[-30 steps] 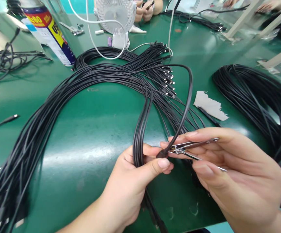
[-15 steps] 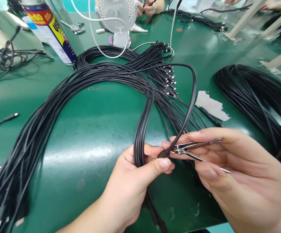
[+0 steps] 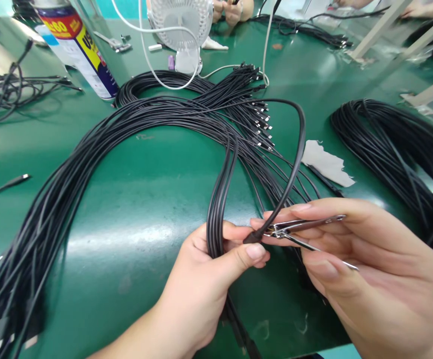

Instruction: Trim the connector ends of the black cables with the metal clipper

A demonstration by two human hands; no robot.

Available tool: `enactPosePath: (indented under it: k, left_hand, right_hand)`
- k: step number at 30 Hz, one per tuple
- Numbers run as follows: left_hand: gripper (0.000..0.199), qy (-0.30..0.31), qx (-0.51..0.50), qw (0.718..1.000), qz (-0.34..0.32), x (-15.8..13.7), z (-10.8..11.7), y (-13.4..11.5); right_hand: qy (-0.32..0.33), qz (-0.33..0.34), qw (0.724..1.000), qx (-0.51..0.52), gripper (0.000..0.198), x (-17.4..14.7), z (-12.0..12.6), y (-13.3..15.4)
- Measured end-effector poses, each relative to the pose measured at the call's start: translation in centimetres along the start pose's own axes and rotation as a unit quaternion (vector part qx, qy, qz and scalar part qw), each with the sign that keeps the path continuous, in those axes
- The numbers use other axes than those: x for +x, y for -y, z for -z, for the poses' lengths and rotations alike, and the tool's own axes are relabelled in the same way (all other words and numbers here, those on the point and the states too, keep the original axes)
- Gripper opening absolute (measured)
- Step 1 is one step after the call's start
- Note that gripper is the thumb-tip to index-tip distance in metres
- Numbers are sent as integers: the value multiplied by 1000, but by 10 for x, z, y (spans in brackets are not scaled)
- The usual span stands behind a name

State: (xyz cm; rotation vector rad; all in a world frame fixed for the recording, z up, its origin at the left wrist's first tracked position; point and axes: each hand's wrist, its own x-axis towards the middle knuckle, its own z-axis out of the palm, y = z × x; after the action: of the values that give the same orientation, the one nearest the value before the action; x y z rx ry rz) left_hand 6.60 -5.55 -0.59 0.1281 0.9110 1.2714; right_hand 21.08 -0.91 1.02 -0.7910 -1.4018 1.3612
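Observation:
My left hand (image 3: 216, 264) is closed on several black cables (image 3: 215, 219), which run down through its grip. Between its thumb and forefinger it pinches the thick end of one black cable (image 3: 254, 236), whose cord loops up and back. My right hand (image 3: 377, 269) holds a shiny metal nail clipper (image 3: 310, 233), its lever raised, between thumb and fingers. The clipper's jaw end is at the pinched cable end; whether it touches is hidden by the cord. A large bundle of black cables (image 3: 89, 144) arcs over the table beyond my hands, many plugs at its right end.
On the green table (image 3: 134, 199) stand a spray can (image 3: 80, 50) and a small white fan (image 3: 181, 30). A coiled cable bundle (image 3: 396, 149) lies right, near a torn white paper (image 3: 326, 162). Another person's hands (image 3: 231, 12) are at the far side.
My right hand and the nail clipper have shifted very slightly to the right. My left hand keeps its grip on the cables, almost unmoved.

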Motion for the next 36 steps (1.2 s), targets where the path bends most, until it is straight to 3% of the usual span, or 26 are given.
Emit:
enactPosePath:
  k: [10, 18, 24, 28, 36]
  left_hand:
    - [14, -3, 3, 1000, -9, 2, 0, 1]
    - [13, 10, 16, 1000, -6, 1, 1, 0]
    - [15, -14, 14, 1000, 12, 0, -1, -1]
    - [17, -27, 11, 999, 21, -1, -3, -4]
    - [23, 32, 69, 995, 70, 0, -4, -6]
  right_hand:
    - [-1, -12, 1000, 2, 23, -2, 1, -1]
    - [-31, -6, 998, -53, 22, -7, -1, -1]
    - [-61, -2, 998, 35, 12, 8, 4, 2]
    - [-95, -1, 991, 90, 18, 15, 10, 7]
    - [19, 24, 997, 65, 26, 8, 20, -2]
